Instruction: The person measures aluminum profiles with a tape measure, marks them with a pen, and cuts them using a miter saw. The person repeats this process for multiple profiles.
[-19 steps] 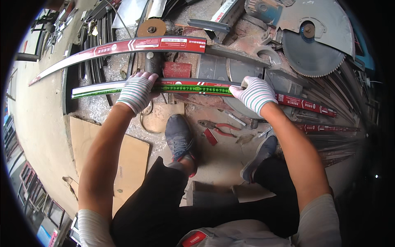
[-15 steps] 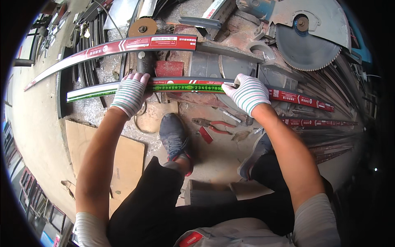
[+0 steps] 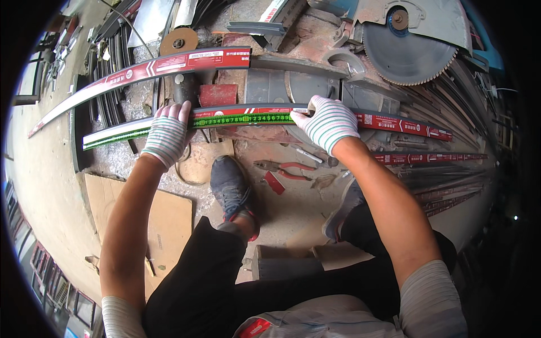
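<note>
A long metal profile (image 3: pixel 406 125) with red printed film crosses in front of me. Along its near edge lies a green tape measure blade (image 3: pixel 242 119) with dark markings. My left hand (image 3: pixel 167 132), in a striped knit glove, wraps round the profile and blade left of centre, its thumb side partly hidden. Farther right, my gloved right hand (image 3: pixel 329 124) is closed with thumb and forefinger at the blade's right visible end, against the profile. Whether it grips anything else is hidden. A second red-filmed profile (image 3: pixel 197 61) lies beyond, roughly parallel.
A cut-off saw with a toothed disc (image 3: pixel 408 53) stands at the far right. Red-handled pliers (image 3: pixel 284 169) and a marker (image 3: pixel 309 155) lie on the floor near my shoe (image 3: pixel 230 183). Cardboard (image 3: pixel 169 219) lies left; more profiles (image 3: pixel 451 188) are stacked at right.
The whole view has shifted slightly, so the scene sits a little farther left. Both hands keep their places on the profile and blade, the right forefinger a little more raised.
</note>
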`<act>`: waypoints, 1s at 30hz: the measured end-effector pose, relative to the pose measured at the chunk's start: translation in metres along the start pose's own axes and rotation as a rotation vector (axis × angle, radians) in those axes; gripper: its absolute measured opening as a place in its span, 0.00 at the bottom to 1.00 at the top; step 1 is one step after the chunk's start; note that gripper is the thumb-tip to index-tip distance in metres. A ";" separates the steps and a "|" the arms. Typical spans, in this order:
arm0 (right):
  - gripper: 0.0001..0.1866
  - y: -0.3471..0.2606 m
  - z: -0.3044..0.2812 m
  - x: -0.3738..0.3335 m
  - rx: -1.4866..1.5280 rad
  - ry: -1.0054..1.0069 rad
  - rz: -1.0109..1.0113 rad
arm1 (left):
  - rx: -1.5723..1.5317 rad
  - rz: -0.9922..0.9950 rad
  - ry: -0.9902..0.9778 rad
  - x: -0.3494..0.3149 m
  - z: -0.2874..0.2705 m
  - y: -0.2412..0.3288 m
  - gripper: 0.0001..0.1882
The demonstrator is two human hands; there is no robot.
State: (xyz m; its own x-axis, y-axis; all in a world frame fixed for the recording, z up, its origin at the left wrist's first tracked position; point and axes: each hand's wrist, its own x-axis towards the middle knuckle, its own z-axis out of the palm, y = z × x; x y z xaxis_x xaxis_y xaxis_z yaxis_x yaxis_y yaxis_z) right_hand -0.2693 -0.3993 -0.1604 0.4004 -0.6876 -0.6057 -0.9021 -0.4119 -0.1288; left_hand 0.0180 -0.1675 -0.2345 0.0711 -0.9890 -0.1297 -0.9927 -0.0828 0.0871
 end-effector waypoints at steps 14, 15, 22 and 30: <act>0.29 0.002 0.002 0.003 0.037 0.008 0.023 | 0.066 -0.017 0.007 0.006 -0.003 0.001 0.27; 0.30 0.001 0.000 0.003 0.042 -0.008 0.027 | 0.067 -0.019 0.010 0.006 -0.003 0.000 0.27; 0.27 0.003 0.000 0.006 0.029 -0.029 0.037 | 0.029 -0.011 0.048 0.008 0.000 -0.003 0.30; 0.28 0.002 -0.001 0.006 0.026 -0.064 0.052 | 0.033 0.003 0.097 0.009 0.005 -0.005 0.28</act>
State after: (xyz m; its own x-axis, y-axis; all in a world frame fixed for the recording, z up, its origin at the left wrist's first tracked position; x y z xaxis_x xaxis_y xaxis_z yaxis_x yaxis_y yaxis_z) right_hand -0.2682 -0.4049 -0.1630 0.3429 -0.6679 -0.6606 -0.9255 -0.3607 -0.1157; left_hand 0.0228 -0.1754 -0.2416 0.0758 -0.9966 -0.0328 -0.9955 -0.0775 0.0542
